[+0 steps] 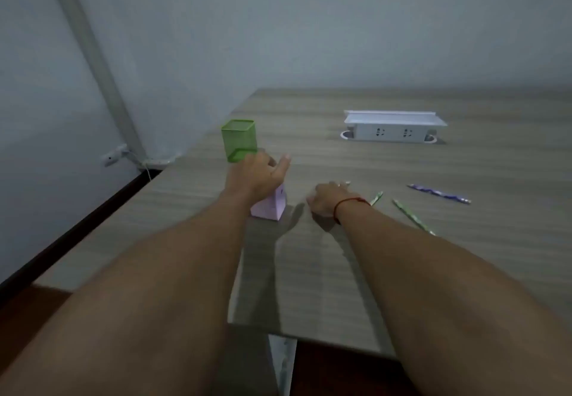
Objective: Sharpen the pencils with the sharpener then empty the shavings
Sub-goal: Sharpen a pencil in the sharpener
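A lilac box-shaped sharpener (270,207) stands on the wooden table (387,259). My left hand (254,175) lies over its top and grips it, thumb stretched out to the right. My right hand (328,200), with a red thread on its wrist, is curled low over the table just right of the sharpener. What looks like a pale pencil end (345,183) pokes out at its fingertips. A green pencil (376,198) shows behind that wrist. Another green pencil (413,216) and a purple pencil (439,193) lie further right.
A green mesh pencil cup (239,139) stands just behind my left hand, near the table's left edge. A white socket box (393,125) rises from the table at the back. Wall and a pipe lie to the left.
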Available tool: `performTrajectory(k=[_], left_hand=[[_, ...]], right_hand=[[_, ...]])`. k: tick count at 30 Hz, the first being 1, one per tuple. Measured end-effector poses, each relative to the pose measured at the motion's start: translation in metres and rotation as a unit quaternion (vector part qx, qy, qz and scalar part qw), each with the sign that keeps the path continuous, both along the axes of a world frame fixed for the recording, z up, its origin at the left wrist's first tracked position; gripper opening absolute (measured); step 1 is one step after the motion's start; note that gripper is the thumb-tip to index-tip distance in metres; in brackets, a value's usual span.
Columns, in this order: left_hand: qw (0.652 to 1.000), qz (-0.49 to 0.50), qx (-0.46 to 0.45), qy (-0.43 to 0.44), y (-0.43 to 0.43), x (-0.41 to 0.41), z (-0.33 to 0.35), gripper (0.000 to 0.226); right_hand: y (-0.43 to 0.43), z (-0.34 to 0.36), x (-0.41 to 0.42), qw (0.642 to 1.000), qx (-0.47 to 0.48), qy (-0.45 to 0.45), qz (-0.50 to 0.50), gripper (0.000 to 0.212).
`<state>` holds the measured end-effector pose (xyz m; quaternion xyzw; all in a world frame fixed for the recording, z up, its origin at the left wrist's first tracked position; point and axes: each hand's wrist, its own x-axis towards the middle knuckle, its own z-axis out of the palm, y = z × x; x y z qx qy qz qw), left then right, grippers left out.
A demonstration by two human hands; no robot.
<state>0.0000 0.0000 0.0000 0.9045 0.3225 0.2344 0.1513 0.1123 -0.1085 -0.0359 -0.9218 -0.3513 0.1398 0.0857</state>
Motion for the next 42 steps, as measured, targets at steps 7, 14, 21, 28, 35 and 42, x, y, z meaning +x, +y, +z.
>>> performTrajectory(k=[7,14,21,28,35,42], left_hand=[[0.997,-0.013,0.067,-0.03,-0.02,-0.028,-0.026,0.031],[1.0,-0.016,0.003,-0.017,-0.028,-0.051,-0.024,0.05],[0.997,-0.008,-0.053,0.049,-0.036,-0.048,-0.021,0.046],[0.997,-0.011,-0.057,0.053,-0.036,-0.051,-0.021,0.045],[0.998,-0.017,-0.058,0.027,-0.037,-0.052,-0.023,0.043],[1.0,0.008,-0.006,-0.014,-0.032,-0.055,-0.026,0.043]], right_hand=[[-0.019,-0.016,-0.032,0.989,0.134,-0.058,0.0,0.039],[-0.043,-0.004,-0.047,0.99,0.117,-0.062,0.046,0.034],[-0.059,-0.001,-0.051,0.984,0.101,-0.139,0.05,0.027],[-0.052,0.019,-0.057,0.977,0.124,-0.107,0.136,0.026],[-0.043,0.02,-0.064,0.974,0.136,-0.11,0.142,0.026],[-0.03,0.024,-0.071,0.975,0.148,-0.101,0.133,0.029]])
